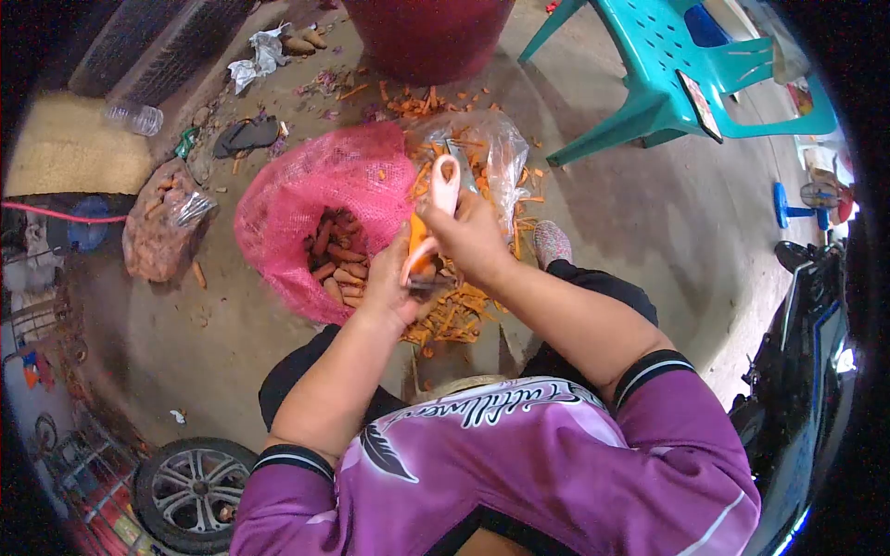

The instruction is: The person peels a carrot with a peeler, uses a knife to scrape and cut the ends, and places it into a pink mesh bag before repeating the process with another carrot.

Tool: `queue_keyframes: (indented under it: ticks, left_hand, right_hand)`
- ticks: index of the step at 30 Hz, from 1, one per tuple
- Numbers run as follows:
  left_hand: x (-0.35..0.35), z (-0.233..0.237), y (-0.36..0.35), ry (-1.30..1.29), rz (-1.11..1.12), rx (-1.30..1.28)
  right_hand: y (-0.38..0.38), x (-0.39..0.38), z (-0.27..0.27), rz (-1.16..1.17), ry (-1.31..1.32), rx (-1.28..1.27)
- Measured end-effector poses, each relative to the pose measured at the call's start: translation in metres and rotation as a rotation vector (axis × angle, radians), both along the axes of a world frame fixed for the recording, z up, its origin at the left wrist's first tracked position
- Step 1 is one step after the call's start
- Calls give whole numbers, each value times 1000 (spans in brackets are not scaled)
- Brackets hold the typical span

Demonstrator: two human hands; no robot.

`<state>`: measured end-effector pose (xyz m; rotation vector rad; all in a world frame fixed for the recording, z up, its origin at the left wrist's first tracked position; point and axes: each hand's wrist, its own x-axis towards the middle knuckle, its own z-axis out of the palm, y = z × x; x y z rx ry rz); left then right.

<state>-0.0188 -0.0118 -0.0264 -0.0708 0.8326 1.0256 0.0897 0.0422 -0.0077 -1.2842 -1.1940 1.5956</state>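
Note:
My right hand [471,236] is closed around a white peeler [446,181] with a loop at the end of its handle. The forked head of the peeler lies against an orange, partly peeled root vegetable [417,232]. That vegetable is gripped by my left hand [389,283], whose fingers are partly hidden. To the left of my hands lies a pink mesh sack [297,185], its mouth showing several reddish-brown roots [336,243]. Orange peelings [454,315] are heaped below my hands, and more lie on a clear plastic sheet or bag [505,153] beyond them.
A dark red tub [431,42] stands ahead, and a green plastic chair [649,56] with a phone [699,107] on it is at the right. Leftward are a tied plastic bag [162,222] and a sandal [246,136]. A wheel [197,491] lies at lower left; a motorcycle [797,371] is at right.

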Motion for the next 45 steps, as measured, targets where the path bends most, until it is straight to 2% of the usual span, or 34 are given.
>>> queue_keyframes:
  ticks: [1, 3, 5, 8, 9, 10, 11, 14, 15, 16, 18, 19, 20, 22, 25, 27, 30, 31, 34, 35, 36, 38, 41, 45]
  left_hand:
    - [10, 4, -2, 85, 100, -88]
    - [7, -11, -7, 121, 48, -28]
    - [9, -11, -13, 98, -13, 23]
    - [17, 8, -16, 13, -79, 47]
    - [17, 8, -13, 3, -70, 34]
    - [16, 9, -9, -8, -59, 22]
    - [16, 17, -3, 102, 9, -90]
    - [-3, -6, -4, -123, 27, 46]
    - [1, -7, -5, 122, 98, -76]
    - [7, -5, -6, 127, 109, -125]
    - [18, 18, -3, 136, 128, -224]
    - [17, 16, -7, 101, 73, -162]
    - [15, 13, -11, 65, 18, -100]
    - [16, 10, -17, 9, -33, -43]
    - [16, 11, -16, 4, 23, -80]
    - [14, 15, -7, 68, 127, -130]
    - [9, 12, -6, 161, 146, -117]
    - [12, 18, -4, 111, 155, -186]
    - [14, 6, -8, 65, 130, -148]
    - [8, -16, -13, 123, 37, -51]
    - [10, -10, -15, 94, 10, -37]
    - [15, 7, -18, 38, -54, -8]
    - [15, 14, -9, 73, -12, -63]
    - [-1, -5, -8, 29, 59, 0]
  right_hand:
    - [0, 0, -3, 4, 26, -31]
    - [2, 2, -14, 9, 79, -94]
    - [24, 12, -35, -78, -67, -52]
    - [53, 25, -15, -310, -131, -42]
    - [57, 22, -26, -471, 121, -94]
    - [55, 20, -25, -403, 79, -76]
    - [49, 18, -21, -332, 37, -58]
    - [20, 6, -11, -100, 0, 11]
    - [8, 2, -7, -63, -25, 68]
    - [1, 0, -3, -27, -51, 125]
    - [3, 3, -1, 35, -76, 28]
    - [6, 6, 0, 66, -89, -20]
    - [15, 9, 1, -37, -150, -90]
    - [43, 18, -42, -254, -162, 16]
    - [57, 24, -31, -394, -6, -34]
    - [41, 16, -14, -245, -38, -17]
    - [8, 4, 10, -12, -5, -1]
    - [-2, 0, 0, -32, 57, 31]
    - [1, 5, -9, 40, 68, -68]
    - [8, 8, -8, 46, -77, -97]
    - [18, 8, -15, -96, -12, 15]
    - [42, 17, -28, -265, -77, -19]
    - [51, 23, -28, -353, 7, -92]
    - [14, 11, -2, -31, -72, -19]
